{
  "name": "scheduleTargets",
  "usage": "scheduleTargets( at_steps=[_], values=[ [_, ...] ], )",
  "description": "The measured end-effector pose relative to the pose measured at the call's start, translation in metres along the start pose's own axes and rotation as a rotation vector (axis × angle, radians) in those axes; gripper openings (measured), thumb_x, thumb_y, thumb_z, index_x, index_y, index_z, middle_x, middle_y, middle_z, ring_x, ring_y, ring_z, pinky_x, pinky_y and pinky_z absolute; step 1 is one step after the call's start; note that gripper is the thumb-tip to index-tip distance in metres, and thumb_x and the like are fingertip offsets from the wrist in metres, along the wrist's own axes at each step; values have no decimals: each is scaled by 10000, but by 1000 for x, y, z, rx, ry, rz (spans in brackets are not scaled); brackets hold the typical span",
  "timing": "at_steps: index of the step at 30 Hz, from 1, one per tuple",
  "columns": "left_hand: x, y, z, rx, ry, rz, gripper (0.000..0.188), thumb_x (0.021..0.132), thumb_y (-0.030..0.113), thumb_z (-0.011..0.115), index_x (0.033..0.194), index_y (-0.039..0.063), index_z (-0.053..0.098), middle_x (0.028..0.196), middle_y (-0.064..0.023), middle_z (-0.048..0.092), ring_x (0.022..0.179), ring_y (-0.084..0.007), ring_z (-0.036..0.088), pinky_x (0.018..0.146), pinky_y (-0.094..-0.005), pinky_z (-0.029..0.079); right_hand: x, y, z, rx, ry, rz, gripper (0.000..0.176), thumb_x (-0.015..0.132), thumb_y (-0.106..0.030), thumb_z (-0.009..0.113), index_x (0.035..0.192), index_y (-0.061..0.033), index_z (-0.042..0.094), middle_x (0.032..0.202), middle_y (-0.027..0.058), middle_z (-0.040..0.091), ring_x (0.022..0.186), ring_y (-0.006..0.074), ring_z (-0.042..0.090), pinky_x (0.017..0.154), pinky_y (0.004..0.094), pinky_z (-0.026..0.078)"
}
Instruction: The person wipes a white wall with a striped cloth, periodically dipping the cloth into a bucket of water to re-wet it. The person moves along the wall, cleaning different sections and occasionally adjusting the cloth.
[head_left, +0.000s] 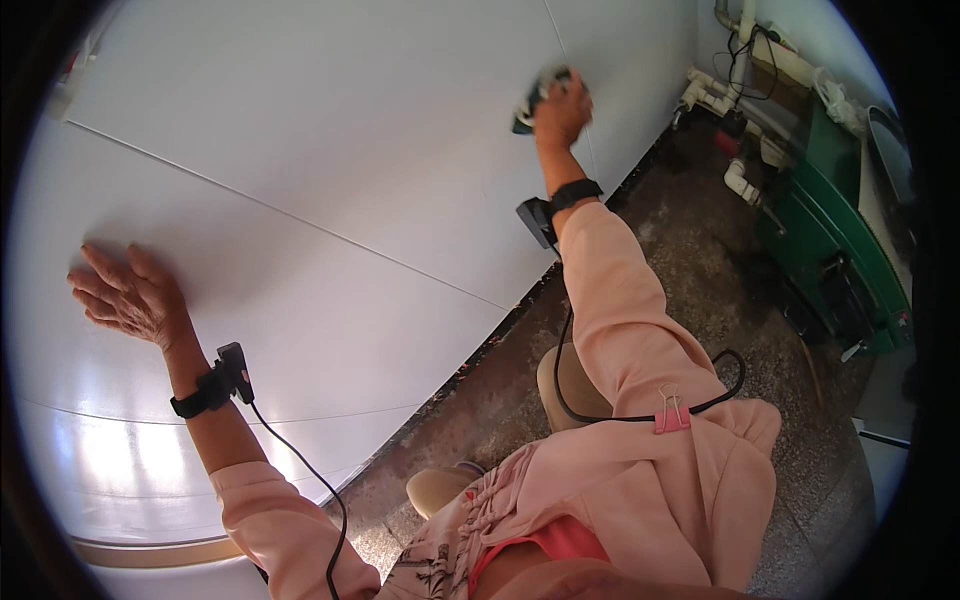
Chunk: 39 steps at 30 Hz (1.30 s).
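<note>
My left hand (133, 296) lies palm-down on a glossy white wall panel (315, 150), its fingers apart and nothing held. Higher up and to the right, my right hand (564, 112) grips a dark green and white object (529, 109), perhaps a folded cloth, against the same surface. Motion blur hides its exact kind. Thin seams run across the panel, one of them close beside my right hand. Each wrist wears a black strap with a small device, the left device (235, 373) and the right device (536, 222), and cables trail from both.
A dark, worn floor (675, 202) meets the panel along a black, chipped edge (480, 349). White pipes (739, 180) and loose black cables stand in the corner at right. Beside them is a green cabinet-like unit (832, 240), with a clear plastic bag (838, 101) above it.
</note>
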<state>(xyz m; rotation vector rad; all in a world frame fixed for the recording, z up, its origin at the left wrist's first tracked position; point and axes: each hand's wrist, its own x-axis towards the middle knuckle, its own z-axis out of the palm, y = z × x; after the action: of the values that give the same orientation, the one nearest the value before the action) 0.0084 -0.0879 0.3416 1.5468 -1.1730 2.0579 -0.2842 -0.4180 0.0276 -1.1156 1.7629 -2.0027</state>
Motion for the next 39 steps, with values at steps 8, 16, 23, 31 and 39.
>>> scheduleTargets(
  at_steps=[8,16,23,31,39],
  values=[
    [1,0,0,6,-20,-32,585,926,488,381,1408,161,338,1436,-225,285,1286,-407,291,1048,-502,198,-59,9,-33,374,-307,267,415,851,-152,525,1255,-73,480,1141,161,552,1094,329,503,938,445,394],
    [-1,-2,2,3,-24,-40,590,917,498,394,1405,168,350,1446,-218,270,1300,-410,278,1057,-505,192,-13,-239,-66,684,-91,-1117,84,722,-89,620,782,-68,565,729,87,551,670,274,518,549,425,390],
    [0,-1,0,3,-27,-51,595,902,511,417,1383,164,377,1424,-200,304,1282,-403,286,1043,-500,207,66,-121,-11,215,0,-453,355,824,-152,558,1175,-96,557,1147,187,515,1094,379,442,876,471,413],
    [2,2,-1,-27,-9,-44,613,896,556,382,1371,169,389,1418,-205,302,1272,-385,292,1030,-513,209,-69,153,-4,227,-443,792,552,869,-402,523,1311,-84,432,1339,151,451,1189,345,452,967,466,392],
    [1,6,-2,-69,-43,-87,637,893,572,360,1391,175,370,1440,-217,269,1303,-376,253,1056,-496,171,-119,-35,-44,355,-204,-113,551,665,-151,662,1187,-70,506,1093,197,505,1046,368,444,896,503,364]
  ],
)
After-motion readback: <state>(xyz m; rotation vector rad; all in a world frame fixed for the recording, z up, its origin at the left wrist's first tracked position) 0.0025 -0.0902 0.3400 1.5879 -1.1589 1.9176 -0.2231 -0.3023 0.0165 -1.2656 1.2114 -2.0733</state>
